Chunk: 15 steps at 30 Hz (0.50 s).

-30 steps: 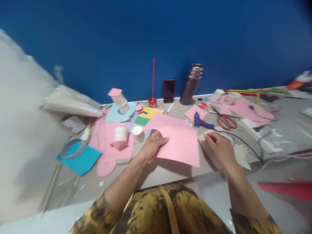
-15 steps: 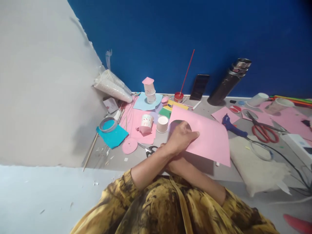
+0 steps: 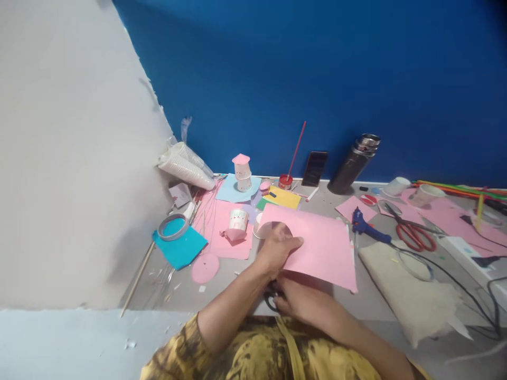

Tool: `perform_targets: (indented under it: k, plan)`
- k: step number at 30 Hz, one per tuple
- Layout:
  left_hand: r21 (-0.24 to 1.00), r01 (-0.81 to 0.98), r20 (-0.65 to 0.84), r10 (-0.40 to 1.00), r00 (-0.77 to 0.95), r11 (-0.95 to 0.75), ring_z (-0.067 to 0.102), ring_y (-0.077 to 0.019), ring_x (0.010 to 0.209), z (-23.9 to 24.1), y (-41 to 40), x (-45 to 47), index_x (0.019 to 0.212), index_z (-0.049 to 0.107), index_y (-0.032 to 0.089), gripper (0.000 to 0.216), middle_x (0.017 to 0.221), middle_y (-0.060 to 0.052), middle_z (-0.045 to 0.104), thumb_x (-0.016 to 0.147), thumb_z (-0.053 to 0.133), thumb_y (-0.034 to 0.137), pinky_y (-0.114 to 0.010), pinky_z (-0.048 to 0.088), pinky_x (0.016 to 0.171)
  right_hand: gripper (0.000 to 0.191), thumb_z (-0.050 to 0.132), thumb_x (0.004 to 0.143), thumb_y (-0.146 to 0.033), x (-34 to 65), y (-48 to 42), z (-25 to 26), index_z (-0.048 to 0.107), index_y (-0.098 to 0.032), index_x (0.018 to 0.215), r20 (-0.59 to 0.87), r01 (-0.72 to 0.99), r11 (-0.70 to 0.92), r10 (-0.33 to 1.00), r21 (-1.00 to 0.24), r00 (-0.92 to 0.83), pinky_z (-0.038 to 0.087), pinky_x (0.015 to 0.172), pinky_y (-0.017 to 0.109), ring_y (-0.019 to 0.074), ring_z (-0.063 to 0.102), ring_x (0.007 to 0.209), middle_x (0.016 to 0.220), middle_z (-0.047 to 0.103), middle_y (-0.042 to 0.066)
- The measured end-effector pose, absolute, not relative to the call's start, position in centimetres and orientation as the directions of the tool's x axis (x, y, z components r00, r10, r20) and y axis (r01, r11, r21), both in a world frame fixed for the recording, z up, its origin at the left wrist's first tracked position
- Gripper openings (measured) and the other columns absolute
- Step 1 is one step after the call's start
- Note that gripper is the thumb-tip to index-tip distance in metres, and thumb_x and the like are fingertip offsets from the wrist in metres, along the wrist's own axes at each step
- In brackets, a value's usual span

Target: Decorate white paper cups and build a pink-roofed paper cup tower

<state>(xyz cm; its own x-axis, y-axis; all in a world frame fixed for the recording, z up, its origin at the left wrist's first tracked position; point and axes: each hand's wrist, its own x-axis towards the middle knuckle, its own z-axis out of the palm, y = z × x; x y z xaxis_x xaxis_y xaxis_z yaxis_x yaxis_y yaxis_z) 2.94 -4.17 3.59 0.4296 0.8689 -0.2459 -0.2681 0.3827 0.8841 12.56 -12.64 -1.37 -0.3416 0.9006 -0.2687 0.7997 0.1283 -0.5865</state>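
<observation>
My left hand (image 3: 275, 250) is closed on a sheet of pink paper (image 3: 320, 243), its thumb lying on top near the left edge. The sheet is held above the table, with a curved cut-out along its left side. Below my left wrist, my right hand (image 3: 295, 295) is closed on black-handled scissors (image 3: 270, 298); their blades are mostly hidden. Close by on the left, a decorated paper cup (image 3: 238, 219) with a pink base lies on pink paper. A pink paper disc (image 3: 205, 268) rests on the table, and another white cup (image 3: 256, 226) is partly covered by the sheet.
A small cup tower (image 3: 242, 173) with a pink cone roof stands at the back. To the right are a blue glue gun (image 3: 368, 227), red-handled scissors (image 3: 415, 236), a beige cloth (image 3: 400, 290) and a dark flask (image 3: 352, 166). A tape roll (image 3: 173, 227) lies on blue paper at left.
My right hand has taken the black-handled scissors from the table and drawn them toward my body. My left hand still holds the pink paper. The whole view has shifted upward.
</observation>
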Motion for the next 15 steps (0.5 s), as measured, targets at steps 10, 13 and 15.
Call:
perform_targets:
  k: [10, 13, 15]
  plan:
    - [0.997, -0.048, 0.06, 0.98, 0.189, -0.052, 0.043, -0.0091, 0.05, 6.2, -3.4, 3.8, 0.063, 0.051, 0.021, 0.036, 0.053, 0.006, 0.05, 0.067, 0.083, 0.038, -0.023, 0.03, 0.047, 0.025, 0.06, 0.094, -0.026, 14.0, -12.5, -0.2, 0.071, -0.014, 0.114, -0.277, 0.881, 0.264, 0.879, -0.393, -0.388, 0.051, 0.084, 0.035, 0.0301, 0.073, 0.1, 0.115, 0.075, 0.017]
    - [0.992, -0.106, -0.047, 0.986, 0.163, 0.065, 0.048, -0.0112, 0.048, 6.7, -2.4, 3.6, 0.053, 0.058, 0.017, 0.037, 0.049, 0.001, 0.055, 0.062, 0.087, 0.039, -0.025, 0.036, 0.048, 0.019, 0.059, 0.092, -0.026, 16.0, -13.4, -0.4, 0.073, -0.017, 0.103, -0.232, 0.866, 0.165, 0.925, -0.472, -0.302, 0.048, 0.082, 0.033, 0.0275, 0.071, 0.096, 0.107, 0.076, 0.014]
    - [0.932, -0.289, -0.149, 0.956, 0.253, 0.221, 0.057, -0.0148, 0.052, 6.2, -1.6, 3.7, 0.052, 0.062, 0.015, 0.035, 0.053, -0.004, 0.062, 0.057, 0.089, 0.037, -0.027, 0.045, 0.053, 0.014, 0.058, 0.089, -0.025, 17.7, -14.5, -0.9, 0.071, -0.019, 0.091, -0.222, 0.798, 0.015, 0.957, -0.602, -0.186, 0.045, 0.076, 0.031, 0.0245, 0.07, 0.087, 0.095, 0.075, 0.01]
